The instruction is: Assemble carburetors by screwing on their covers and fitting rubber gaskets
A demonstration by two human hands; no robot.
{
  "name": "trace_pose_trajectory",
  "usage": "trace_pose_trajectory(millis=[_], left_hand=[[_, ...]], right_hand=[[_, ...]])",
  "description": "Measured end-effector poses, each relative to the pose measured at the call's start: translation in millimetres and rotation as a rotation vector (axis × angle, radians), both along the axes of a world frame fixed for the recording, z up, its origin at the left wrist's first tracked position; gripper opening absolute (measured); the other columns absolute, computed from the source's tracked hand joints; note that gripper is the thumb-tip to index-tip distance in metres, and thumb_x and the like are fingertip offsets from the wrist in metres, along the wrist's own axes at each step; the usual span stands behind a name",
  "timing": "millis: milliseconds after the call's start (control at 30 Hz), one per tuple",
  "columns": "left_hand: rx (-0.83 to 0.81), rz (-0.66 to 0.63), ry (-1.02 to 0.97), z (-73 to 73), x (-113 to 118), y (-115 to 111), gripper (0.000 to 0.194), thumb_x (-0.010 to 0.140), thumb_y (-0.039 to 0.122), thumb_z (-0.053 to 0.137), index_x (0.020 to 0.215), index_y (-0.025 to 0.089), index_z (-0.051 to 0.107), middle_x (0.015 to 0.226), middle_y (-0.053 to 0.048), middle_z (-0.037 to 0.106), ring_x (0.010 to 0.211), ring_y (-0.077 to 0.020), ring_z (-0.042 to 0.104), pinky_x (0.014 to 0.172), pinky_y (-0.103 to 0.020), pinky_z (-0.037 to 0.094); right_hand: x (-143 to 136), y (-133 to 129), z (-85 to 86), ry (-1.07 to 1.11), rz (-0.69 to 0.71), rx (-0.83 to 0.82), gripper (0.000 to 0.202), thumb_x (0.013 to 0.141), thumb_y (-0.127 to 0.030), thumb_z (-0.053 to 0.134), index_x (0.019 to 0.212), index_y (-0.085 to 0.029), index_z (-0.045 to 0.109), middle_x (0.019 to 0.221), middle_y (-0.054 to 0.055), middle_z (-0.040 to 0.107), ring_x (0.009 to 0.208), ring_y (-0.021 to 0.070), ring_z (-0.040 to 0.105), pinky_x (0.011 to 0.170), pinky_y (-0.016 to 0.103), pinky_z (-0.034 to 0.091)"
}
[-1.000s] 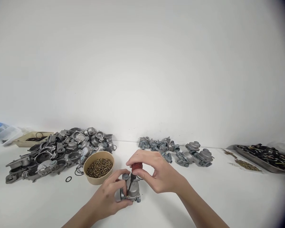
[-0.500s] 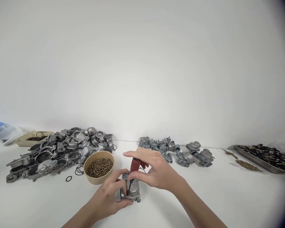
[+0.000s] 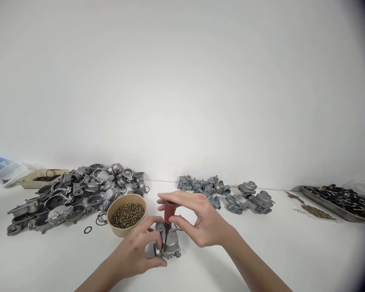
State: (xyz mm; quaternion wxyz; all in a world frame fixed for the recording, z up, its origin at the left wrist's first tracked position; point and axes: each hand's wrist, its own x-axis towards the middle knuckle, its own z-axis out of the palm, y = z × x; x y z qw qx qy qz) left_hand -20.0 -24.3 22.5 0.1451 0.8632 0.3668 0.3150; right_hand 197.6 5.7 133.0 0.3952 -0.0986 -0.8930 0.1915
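In the head view, a grey metal carburetor (image 3: 172,242) sits on the white table in front of me, its rounded bowl facing up. My left hand (image 3: 139,248) is curled around its left side, fingers on the body and thumb near the lower edge. My right hand (image 3: 202,221) grips the red handle of a screwdriver (image 3: 170,212) between thumb and fingers, the index finger stretched over its top. The dark shaft points down, nearly upright, onto a brass screw (image 3: 164,251) at the left edge of the bowl.
A round tub (image 3: 112,225) of brass screws stands just left of my hands. Behind it lies a heap of metal float bowls (image 3: 93,186), with black rubber rings (image 3: 88,230) nearby. Carburetor bodies (image 3: 203,185) lie at the back; a metal tray (image 3: 334,207) of dark parts is far right.
The screwdriver has gone from slanted to more upright. My right fingers have shifted around the handle, and my left thumb has drawn slightly left along the carburetor's lower edge.
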Motion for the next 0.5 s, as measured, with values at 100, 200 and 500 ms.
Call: trace_pose_trajectory(millis=[100,200,500], left_hand=[[0.007,0.004,-0.003,1.3,0.3,-0.1,0.021,0.073,0.032,0.08,0.082,0.022,0.065,0.126,-0.007,0.051,0.105,-0.0259,0.056,0.09,-0.041,0.051],[0.033,0.005,-0.002,1.6,1.3,0.0,0.022,0.072,0.032,0.081,0.082,0.022,0.065,0.12,-0.006,0.053,0.102,-0.0245,0.056,0.089,-0.039,0.051],[0.023,0.005,-0.009,0.3,0.6,0.4,0.023,0.071,0.027,0.082,0.083,0.022,0.064,0.121,-0.005,0.051,0.101,-0.0228,0.054,0.086,-0.036,0.049]], right_hand=[[0.0,0.0,-0.4,0.014,-0.081,-0.012,0.051,0.089,-0.017,0.064,0.137,-0.026,0.048,0.105,0.006,0.068,0.088,0.0177,0.065,0.079,0.037,0.058],[0.7,0.4,0.0,0.0,-0.074,0.04,0.046,0.086,-0.022,0.068,0.13,-0.023,0.055,0.11,0.009,0.067,0.102,0.0227,0.063,0.094,0.044,0.053],[0.9,2.2,2.2,0.035,-0.033,0.054,0.043,0.087,-0.015,0.065,0.129,-0.022,0.059,0.09,0.005,0.068,0.088,0.0188,0.063,0.081,0.037,0.056]])
